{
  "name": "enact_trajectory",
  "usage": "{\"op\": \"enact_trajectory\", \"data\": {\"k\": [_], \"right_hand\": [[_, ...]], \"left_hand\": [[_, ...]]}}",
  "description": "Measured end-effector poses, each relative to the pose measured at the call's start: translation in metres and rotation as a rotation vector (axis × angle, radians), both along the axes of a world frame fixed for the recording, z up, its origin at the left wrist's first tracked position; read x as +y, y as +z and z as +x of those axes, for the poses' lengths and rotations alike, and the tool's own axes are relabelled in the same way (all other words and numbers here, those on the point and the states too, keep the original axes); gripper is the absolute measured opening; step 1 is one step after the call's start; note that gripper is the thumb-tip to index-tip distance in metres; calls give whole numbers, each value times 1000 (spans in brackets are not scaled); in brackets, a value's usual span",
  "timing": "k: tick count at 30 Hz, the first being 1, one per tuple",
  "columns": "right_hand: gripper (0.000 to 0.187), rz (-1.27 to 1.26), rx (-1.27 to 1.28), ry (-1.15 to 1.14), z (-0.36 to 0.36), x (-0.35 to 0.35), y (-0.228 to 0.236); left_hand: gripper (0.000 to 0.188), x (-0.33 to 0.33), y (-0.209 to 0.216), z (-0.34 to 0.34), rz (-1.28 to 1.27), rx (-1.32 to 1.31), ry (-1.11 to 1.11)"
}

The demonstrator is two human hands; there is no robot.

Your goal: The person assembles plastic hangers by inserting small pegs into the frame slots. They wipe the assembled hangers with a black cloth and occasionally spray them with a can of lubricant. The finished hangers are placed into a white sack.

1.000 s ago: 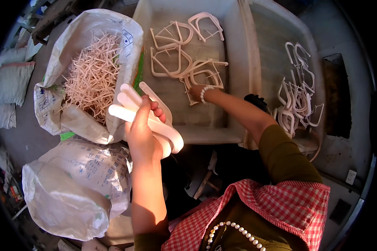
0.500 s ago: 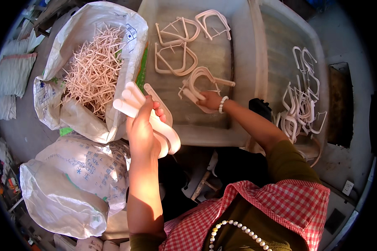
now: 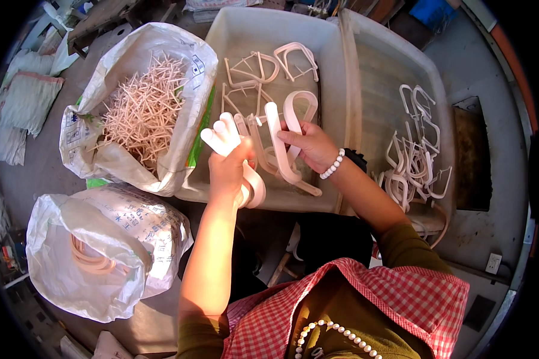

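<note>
My left hand (image 3: 224,176) is closed around a bundle of pale pink, curved plastic hooks (image 3: 223,134), their rounded ends pointing up and away. Just to its right, my right hand (image 3: 314,146) pinches another pink plastic hook (image 3: 277,140), a long bent strip whose curve loops up behind the fingers. Both hands are over the near part of a whitish tub (image 3: 269,194). Thin pink strips between the hands overlap, so I cannot tell which of them is joined to the held hook. Farther back in the tub lie several pink hooks with thin runners (image 3: 296,54).
Left of the tub, an open white sack (image 3: 191,45) is full of thin pink plastic sticks (image 3: 144,113). Nearer stands another white sack (image 3: 48,257) with pink curved pieces (image 3: 90,257) inside. A second tub on the right holds a tangled heap of pink hooks (image 3: 410,167).
My right hand has lifted a hook up from the tub and brought it close to my left hand. The left hand has moved right with its bundle. The view has shifted slightly.
</note>
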State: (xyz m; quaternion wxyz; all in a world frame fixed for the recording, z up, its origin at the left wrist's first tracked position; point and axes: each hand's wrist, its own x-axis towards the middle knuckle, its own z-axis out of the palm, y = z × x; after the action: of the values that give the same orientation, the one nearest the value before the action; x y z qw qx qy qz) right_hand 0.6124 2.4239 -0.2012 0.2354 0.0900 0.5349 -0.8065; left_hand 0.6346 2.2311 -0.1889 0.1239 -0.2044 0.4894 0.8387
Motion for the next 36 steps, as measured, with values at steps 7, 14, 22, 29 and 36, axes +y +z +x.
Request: {"op": "enact_trajectory", "data": {"k": [7, 14, 22, 29, 36], "right_hand": [[33, 299, 182, -179, -2, 16, 52], [34, -114, 194, 37, -4, 42, 89], [29, -49, 92, -104, -16, 48, 50], [34, 145, 85, -171, -19, 49, 10], [29, -23, 117, -382, -34, 84, 15]], "left_hand": [[18, -16, -3, -10, -74, 55, 54], [19, -15, -8, -12, 111, 126, -66], [32, -14, 31, -5, 387, 82, -154], [36, -13, 29, 5, 397, 149, -204], [32, -23, 35, 0, 343, 90, -228]]}}
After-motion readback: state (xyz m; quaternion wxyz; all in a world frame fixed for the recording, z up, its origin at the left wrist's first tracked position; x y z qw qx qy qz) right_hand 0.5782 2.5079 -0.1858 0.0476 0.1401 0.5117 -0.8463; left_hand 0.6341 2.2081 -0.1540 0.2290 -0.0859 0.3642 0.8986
